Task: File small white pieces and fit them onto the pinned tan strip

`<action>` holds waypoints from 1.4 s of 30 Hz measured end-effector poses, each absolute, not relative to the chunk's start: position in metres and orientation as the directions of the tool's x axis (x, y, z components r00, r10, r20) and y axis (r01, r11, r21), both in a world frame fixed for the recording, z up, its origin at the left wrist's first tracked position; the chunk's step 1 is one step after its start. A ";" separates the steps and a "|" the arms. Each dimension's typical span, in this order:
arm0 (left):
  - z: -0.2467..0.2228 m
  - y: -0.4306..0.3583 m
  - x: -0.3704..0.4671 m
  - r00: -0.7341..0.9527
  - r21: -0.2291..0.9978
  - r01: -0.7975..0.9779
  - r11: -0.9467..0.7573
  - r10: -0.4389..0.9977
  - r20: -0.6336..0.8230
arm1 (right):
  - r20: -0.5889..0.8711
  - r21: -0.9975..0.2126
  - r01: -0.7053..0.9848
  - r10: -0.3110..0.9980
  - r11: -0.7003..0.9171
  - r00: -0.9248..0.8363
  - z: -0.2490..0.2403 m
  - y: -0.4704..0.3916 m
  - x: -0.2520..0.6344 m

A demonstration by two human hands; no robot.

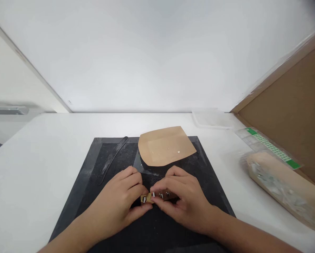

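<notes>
A narrow brown strip (149,198) with several small metal pieces on it lies between my hands, over the black mat (120,242). My left hand (120,196) pinches the strip's left end between thumb and fingers. My right hand (185,198) has thumb and forefinger closed on a small metal piece (153,194) at the strip. More metal pieces show under my right palm. My hand covers part of the strip's right end.
Beyond my hands lies a tan sheet (165,144) with small crumbs. A dark nail file (114,156) is at the mat's upper left. At right are a bag of small parts (278,186), a green-labelled plastic packet (275,149) and a clear tray (212,119).
</notes>
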State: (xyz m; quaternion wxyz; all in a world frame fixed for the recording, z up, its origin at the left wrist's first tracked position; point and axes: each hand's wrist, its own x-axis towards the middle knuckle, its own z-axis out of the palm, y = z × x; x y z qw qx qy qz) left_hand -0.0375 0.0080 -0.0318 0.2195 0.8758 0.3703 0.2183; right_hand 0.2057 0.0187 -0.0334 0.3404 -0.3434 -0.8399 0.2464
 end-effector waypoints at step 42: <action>-0.035 0.005 -0.039 0.593 0.618 0.565 -0.547 0.790 0.158 | 0.209 -0.707 0.434 0.751 0.559 -0.626 -0.036 0.021 0.214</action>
